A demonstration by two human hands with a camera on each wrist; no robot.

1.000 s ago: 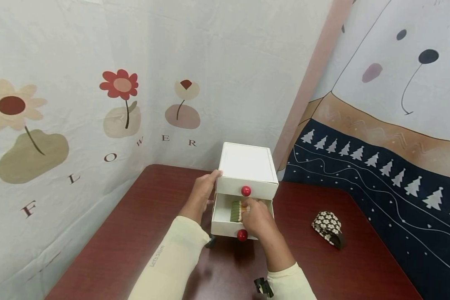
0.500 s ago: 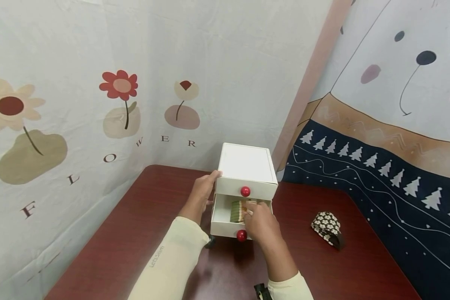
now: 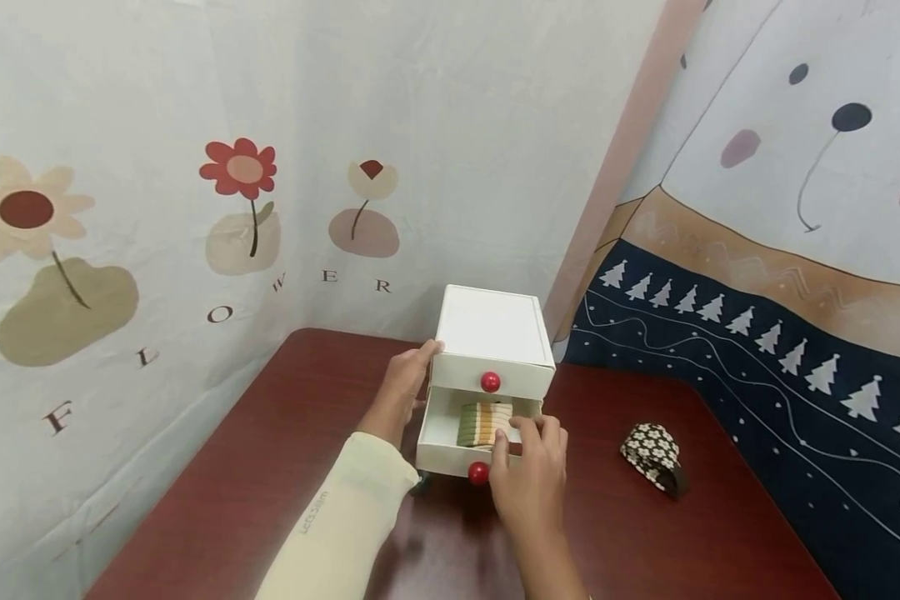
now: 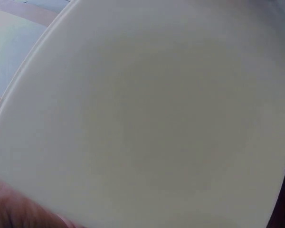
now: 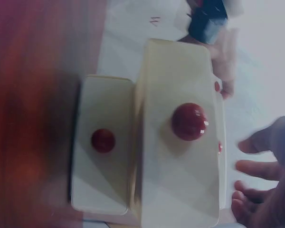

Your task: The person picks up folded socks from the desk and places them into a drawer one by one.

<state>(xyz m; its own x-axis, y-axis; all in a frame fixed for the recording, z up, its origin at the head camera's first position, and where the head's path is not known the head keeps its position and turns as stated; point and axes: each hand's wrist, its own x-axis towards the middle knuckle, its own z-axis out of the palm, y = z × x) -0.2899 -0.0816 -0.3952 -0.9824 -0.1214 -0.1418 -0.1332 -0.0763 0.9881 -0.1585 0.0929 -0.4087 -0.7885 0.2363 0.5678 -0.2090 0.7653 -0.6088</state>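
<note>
A small white drawer cabinet [image 3: 495,323] stands on the table, its middle drawer [image 3: 442,458] pulled out. Inside that drawer lies a folded, ribbed cloth [image 3: 484,425] striped in green, cream and orange. My left hand [image 3: 403,379] rests against the cabinet's left side, thumb at the upper front edge; in the left wrist view the white side panel [image 4: 171,114] hides most of it. My right hand [image 3: 528,467] is at the drawer's right front corner, with spread, slightly bent fingers [image 5: 259,168] and nothing held. Whether it touches the drawer front is hard to tell.
A dark, flower-patterned fabric item [image 3: 654,457] lies to the right on the red-brown table [image 3: 270,467]. Below the pulled-out drawer, a lower drawer [image 5: 102,175] with a red knob is closed. Printed cloth hangings [image 3: 307,125] stand behind the table.
My right hand has come off the striped cloth and back toward the drawer's front right, leaving the cloth more visible. The drawer sits slightly further out. My left hand has stayed put.
</note>
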